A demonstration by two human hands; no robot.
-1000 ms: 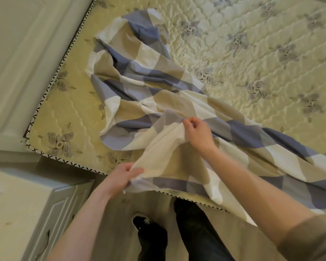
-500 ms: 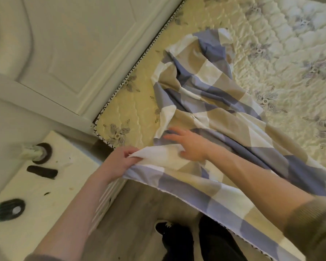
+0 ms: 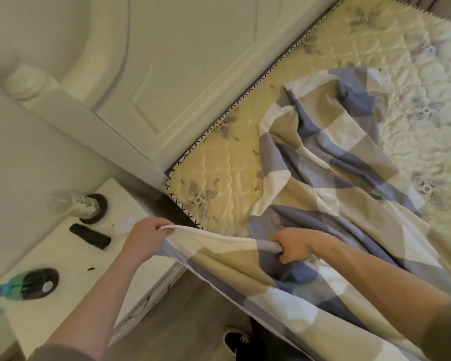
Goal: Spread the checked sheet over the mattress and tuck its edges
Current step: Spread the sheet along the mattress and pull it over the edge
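Head view: the checked sheet (image 3: 323, 157) lies crumpled in a long heap on the mattress (image 3: 219, 183). It runs from near the headboard (image 3: 167, 74) down to the near corner and hangs over the near side of the bed. Much of the quilted top is bare, both beside the headboard and out to the right.

The left hand (image 3: 143, 237) has its fingers curled round the sheet's pale edge, just off the mattress corner and above the nightstand (image 3: 63, 256). The right hand (image 3: 294, 246) is closed in a fist on a bunched fold of the same edge, with its fingertips buried in the cloth. The edge hangs in a shallow sag between the two hands.

The hanging cloth hides the near side of the mattress, and the frame cuts off its far end and right side. The sheet's lower right also runs out of the picture, and the right forearm covers a strip of it.

On the nightstand a bottle (image 3: 73, 204) stands on a dark round base, too blurred to read its label. Beside it lies a dark oblong thing (image 3: 90, 235) that I cannot identify. A green and black item (image 3: 29, 282) is partly cut off at the left edge.

On the wooden floor (image 3: 182, 321) the toe of a dark shoe (image 3: 236, 340) shows, the rest hidden under the sheet.
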